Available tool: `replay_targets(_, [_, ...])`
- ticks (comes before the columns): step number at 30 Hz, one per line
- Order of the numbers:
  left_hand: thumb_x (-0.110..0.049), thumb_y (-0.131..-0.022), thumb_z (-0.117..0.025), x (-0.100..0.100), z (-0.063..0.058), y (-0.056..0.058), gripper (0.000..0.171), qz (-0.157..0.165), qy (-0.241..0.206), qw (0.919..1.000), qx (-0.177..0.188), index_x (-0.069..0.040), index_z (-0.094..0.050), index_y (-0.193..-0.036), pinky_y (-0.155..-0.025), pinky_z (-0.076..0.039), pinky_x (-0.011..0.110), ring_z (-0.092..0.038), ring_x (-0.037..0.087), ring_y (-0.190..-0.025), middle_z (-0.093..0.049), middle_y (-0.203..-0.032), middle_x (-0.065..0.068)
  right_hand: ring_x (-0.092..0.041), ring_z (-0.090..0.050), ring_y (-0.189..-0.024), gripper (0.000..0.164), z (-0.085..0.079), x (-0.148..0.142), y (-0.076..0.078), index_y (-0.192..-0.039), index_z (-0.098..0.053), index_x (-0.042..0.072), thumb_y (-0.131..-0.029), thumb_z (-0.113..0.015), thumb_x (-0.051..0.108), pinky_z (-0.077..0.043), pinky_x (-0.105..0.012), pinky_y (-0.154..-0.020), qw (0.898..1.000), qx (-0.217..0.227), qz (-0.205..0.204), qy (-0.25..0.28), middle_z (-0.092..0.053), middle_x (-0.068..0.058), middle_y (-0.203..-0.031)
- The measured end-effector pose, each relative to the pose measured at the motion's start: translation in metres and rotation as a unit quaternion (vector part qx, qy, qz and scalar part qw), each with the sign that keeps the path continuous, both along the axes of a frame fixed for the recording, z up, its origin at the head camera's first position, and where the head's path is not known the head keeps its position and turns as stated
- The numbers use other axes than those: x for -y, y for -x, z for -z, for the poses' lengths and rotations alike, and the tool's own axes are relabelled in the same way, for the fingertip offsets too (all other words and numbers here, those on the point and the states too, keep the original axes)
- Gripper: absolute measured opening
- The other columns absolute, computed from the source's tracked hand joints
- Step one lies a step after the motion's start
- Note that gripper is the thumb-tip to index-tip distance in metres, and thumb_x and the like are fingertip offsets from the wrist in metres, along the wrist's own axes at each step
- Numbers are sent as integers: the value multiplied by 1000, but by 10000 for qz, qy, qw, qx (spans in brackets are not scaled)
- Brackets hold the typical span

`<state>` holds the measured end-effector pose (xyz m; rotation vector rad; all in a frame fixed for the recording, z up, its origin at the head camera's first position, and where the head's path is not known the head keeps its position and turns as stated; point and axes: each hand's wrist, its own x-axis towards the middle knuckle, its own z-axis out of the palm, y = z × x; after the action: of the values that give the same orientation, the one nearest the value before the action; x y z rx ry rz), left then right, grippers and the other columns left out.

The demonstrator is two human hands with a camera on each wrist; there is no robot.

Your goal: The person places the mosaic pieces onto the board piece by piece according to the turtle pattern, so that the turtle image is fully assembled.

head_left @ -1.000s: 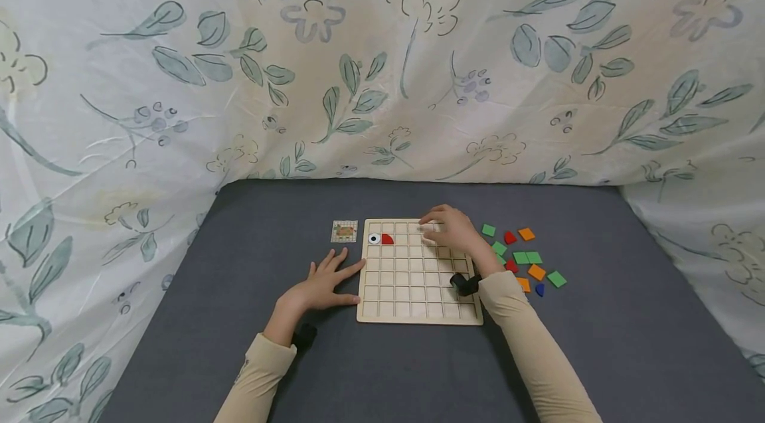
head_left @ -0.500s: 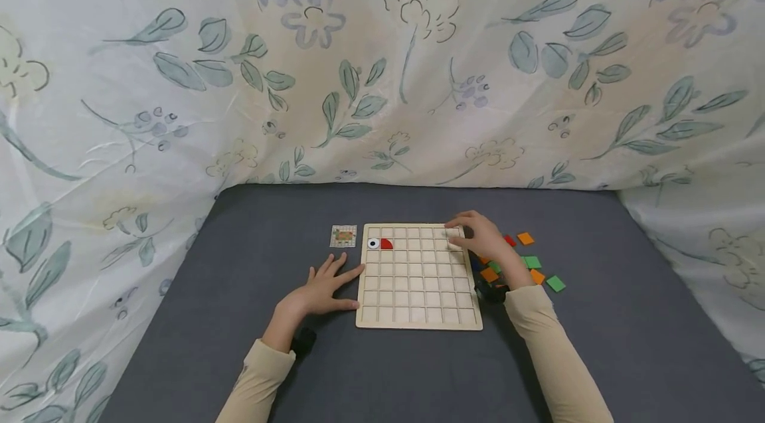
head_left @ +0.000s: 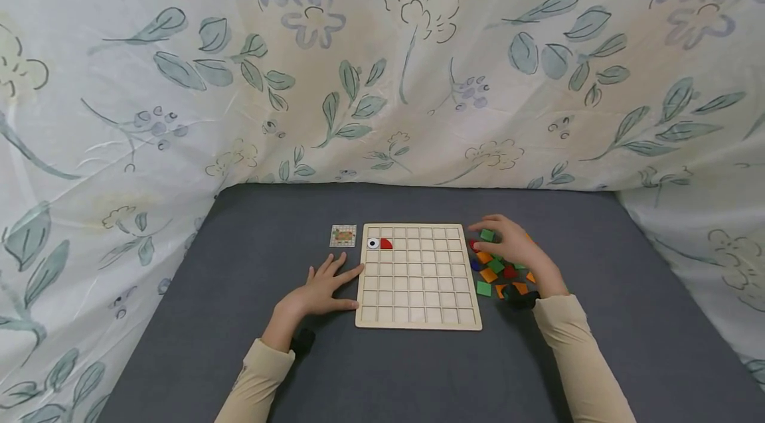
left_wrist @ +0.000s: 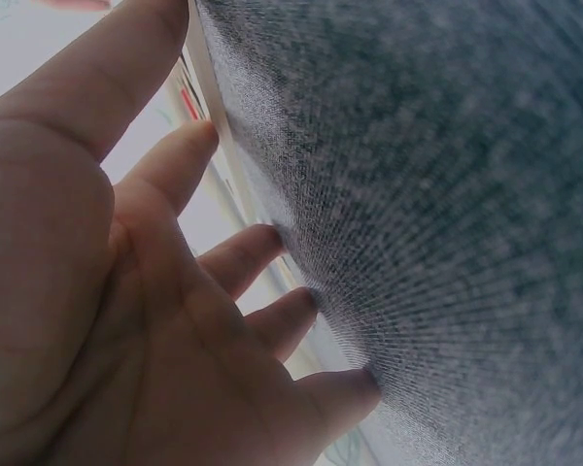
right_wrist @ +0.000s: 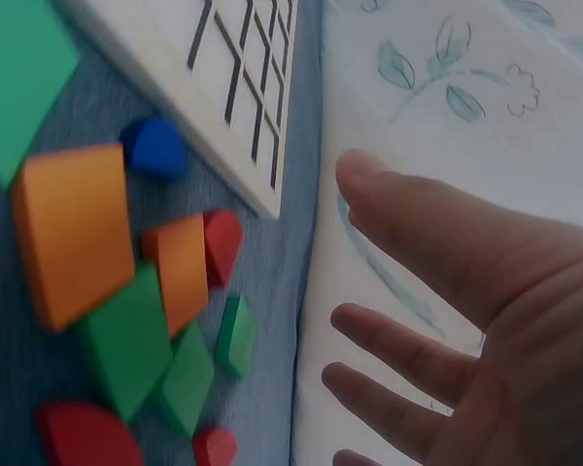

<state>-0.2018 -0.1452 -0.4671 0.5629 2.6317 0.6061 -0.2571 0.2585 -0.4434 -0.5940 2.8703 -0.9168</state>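
A pale wooden grid board [head_left: 418,277] lies flat on the dark grey cloth. In its upper left cells sit a white tile with a black dot [head_left: 373,244] and a red quarter-round tile [head_left: 386,244]. My left hand [head_left: 319,287] is spread at the board's left edge, thumb and index fingertip right at the rim, the other fingertips on the cloth. My right hand [head_left: 508,242] hovers with fingers extended over the loose pile right of the board, holding nothing. Under and around it lie green tiles [head_left: 484,289], orange tiles [head_left: 489,275], red pieces [head_left: 510,271] and a blue piece [right_wrist: 155,148].
A small printed picture card [head_left: 343,236] lies on the cloth just left of the board's top corner. Floral fabric [head_left: 382,78] hangs behind and at both sides of the grey surface [head_left: 418,376]. Each wrist wears a black camera.
My right hand has moved rightward from above the board's upper right to over the loose pieces. More of the pile shows along the board's right edge. The left hand stays put.
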Motion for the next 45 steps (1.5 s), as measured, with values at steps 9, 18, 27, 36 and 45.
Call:
replay_targets(9, [-44,-83,-65,-1,-4,-2,73,34,-18,10000,24,-27,-32,-146,-105,-2,67,1,39,-141,-10,-155,15,-49,-35,-122,44,3,-25,-8,-124,-59,5,-88,-64,29,-34,-64,-92,9995,206,233,-96,-36,-27,-138])
replay_targets(18, [-44,-83,-65,0,-5,-2,73,14,-1,10000,12,-26,-32,-146,-105,-2,67,1,40,-141,-10,-155,15,-51,-32,-123,40,9,-52,-16,-121,-62,7,-88,-64,29,-33,-67,-91,9986,311,435,-25,-34,-27,-139])
replay_targets(27, [-46,-83,-65,2,-4,-1,74,-1,47,10000,8,-27,-32,-146,-105,-1,67,2,40,-141,-10,-155,15,-53,-32,-121,37,10,-74,-26,-118,-63,3,-88,-64,25,-29,-69,-90,9979,227,550,-274,-36,-32,-135])
replay_targets(36, [-45,-83,-65,0,-3,-1,73,27,17,10000,-11,-27,-32,-146,-105,-2,67,1,40,-141,-11,-155,15,-54,-30,-121,38,15,-97,-33,-116,-63,1,-86,-66,24,-27,-70,-91,9968,322,640,-354,-35,-34,-135])
replay_targets(45, [-44,-83,-65,0,-7,-3,73,5,-20,10000,20,-25,-33,-146,-105,-2,67,1,40,-141,-11,-155,16,-58,-28,-120,40,23,-110,-36,-116,-63,0,-84,-69,21,-25,-71,-89,9966,245,637,-467,-34,-37,-133])
